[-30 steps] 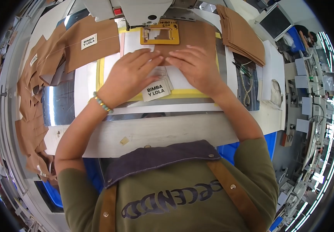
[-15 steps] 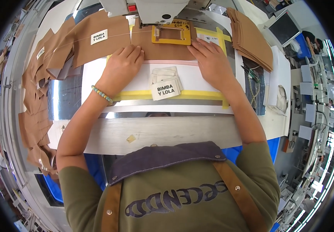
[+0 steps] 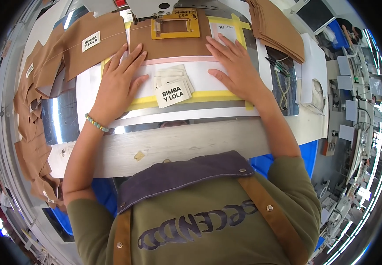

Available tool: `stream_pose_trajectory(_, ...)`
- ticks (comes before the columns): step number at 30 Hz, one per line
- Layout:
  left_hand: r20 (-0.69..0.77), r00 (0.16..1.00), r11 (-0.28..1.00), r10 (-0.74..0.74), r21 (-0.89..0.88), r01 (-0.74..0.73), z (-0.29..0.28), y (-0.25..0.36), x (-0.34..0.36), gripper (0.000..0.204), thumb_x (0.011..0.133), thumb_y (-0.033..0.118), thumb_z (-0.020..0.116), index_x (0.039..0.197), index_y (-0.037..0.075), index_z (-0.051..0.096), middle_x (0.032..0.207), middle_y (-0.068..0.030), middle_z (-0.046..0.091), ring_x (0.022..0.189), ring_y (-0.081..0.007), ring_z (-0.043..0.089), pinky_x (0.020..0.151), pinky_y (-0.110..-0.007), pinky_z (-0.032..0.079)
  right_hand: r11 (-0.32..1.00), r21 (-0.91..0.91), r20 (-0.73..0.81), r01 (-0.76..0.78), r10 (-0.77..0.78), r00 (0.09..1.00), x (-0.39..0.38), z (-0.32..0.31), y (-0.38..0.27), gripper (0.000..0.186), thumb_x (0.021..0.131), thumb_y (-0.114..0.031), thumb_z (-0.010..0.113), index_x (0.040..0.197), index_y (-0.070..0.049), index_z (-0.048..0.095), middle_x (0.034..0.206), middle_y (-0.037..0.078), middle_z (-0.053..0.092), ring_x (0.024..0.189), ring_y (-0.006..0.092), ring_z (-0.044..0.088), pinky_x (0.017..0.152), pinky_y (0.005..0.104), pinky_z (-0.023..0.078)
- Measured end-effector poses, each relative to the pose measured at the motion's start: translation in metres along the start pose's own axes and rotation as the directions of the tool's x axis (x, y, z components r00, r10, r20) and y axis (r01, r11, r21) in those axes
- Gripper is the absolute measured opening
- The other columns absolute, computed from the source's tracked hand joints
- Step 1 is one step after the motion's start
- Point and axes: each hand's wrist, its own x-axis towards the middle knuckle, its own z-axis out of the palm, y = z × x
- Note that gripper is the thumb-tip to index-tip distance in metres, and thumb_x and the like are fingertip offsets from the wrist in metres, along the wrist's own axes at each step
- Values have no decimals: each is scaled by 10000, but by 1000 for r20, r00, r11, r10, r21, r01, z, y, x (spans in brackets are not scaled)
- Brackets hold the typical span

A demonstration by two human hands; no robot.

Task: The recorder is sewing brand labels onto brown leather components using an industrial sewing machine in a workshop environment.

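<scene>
A brown panel (image 3: 140, 32) lies flat under the sewing machine head (image 3: 153, 6), with a yellow rectangular frame (image 3: 175, 35) on it. My left hand (image 3: 118, 86) rests at the panel's lower left, fingers spread on it and the white sheet. On the other side, my right hand (image 3: 237, 73) lies with fingers apart, its tips at the panel's right edge. Between my hands sits a small pile of pale printed labels (image 3: 173, 93) on the white sheet (image 3: 202, 84), which has yellow tape (image 3: 215, 95) around it.
Overlapping brown pieces (image 3: 74, 62), some labelled, spread over the left side. A brown stack (image 3: 277, 35) sits at back right, above scissors and cord (image 3: 283, 84) and a white box (image 3: 312, 84). A monitor (image 3: 313, 15) and blue bins (image 3: 305, 154) are beyond the worktable edge (image 3: 191, 139).
My hands have moved from together at the panel's lower edge to apart at its two sides. The brown panel has shifted left, uncovering paper at its right. The view has shifted slightly.
</scene>
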Motion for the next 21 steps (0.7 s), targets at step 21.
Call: stream_pose_trajectory(21, 76, 997, 999, 3, -38, 0, -3, 5, 1, 595, 1069, 289, 669, 1627, 124, 545, 1750, -8, 460, 1652, -367, 302, 1336, -538, 255, 1000, -2, 36, -11, 11, 999, -7, -5, -6, 702, 1102, -515, 591, 1609, -33, 532, 1759, 78, 424, 1642, 340, 323, 1329, 641, 218)
